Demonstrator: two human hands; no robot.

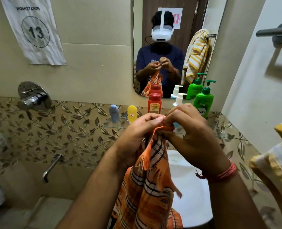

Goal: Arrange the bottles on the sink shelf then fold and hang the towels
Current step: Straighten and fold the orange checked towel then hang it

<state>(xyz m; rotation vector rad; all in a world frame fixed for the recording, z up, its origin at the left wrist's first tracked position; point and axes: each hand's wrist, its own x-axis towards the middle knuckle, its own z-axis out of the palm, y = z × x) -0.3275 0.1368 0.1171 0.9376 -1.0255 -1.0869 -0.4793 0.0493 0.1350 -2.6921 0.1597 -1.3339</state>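
— What does the towel (151,184) look like?
— Orange, with dark and white stripes and a fringed edge. It is bunched up rather than spread flat.

— Where is it, and who has it?
— In front of the sink (191,192), below the glass shelf (113,124). The left hand (137,138) and right hand (193,136) both pinch its top edge, fingers curled onto the cloth, their fingertips almost meeting.

— Which way does it run?
— Its length hangs straight down from the hands, top edge up.

— Anything hard to see?
— Its lower end runs out of the picture. The right hand covers most of the white pump bottle (178,99); the red bottle (154,104) and green bottle (204,101) stand upright on the shelf.
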